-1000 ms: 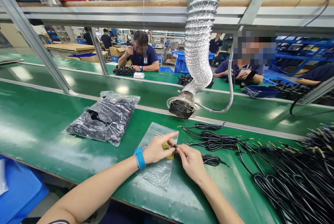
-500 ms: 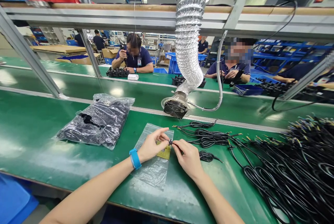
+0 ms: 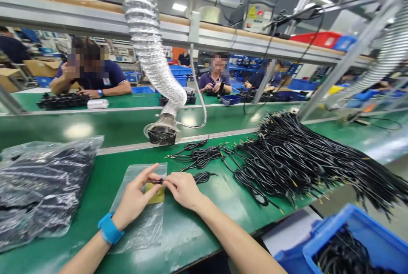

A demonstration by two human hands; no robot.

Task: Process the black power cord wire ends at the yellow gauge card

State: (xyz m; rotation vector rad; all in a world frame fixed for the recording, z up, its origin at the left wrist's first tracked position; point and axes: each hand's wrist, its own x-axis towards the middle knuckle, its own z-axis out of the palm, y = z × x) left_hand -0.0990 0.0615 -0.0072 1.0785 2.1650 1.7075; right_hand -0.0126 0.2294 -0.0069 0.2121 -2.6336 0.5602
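My left hand (image 3: pixel 135 199), with a blue band at its wrist, pinches a small black part (image 3: pixel 161 181) between thumb and fingers. Its index finger is raised. From the other side, the thumb and index finger of my right hand (image 3: pixel 185 191) close on the same part; the fingers hide most of it. Beneath my hands lies a clear plastic bag (image 3: pixel 140 233) with a yellow piece (image 3: pixel 157 196) showing by the fingertips. Bundled black cables (image 3: pixel 204 158) with bare coloured wire ends rest just beyond my right hand.
A large clear bag of black parts (image 3: pixel 41 193) lies at left. A big pile of black cables (image 3: pixel 287 159) covers the right side. A fan on a silver duct (image 3: pixel 162 131) hangs ahead. A blue bin (image 3: pixel 360 227) stands lower right. Co-workers sit across the green bench (image 3: pixel 232 218).
The view has swung to the right, bringing the blue bin and more of the cable pile into sight. Both hands keep their pinch on the small black part.
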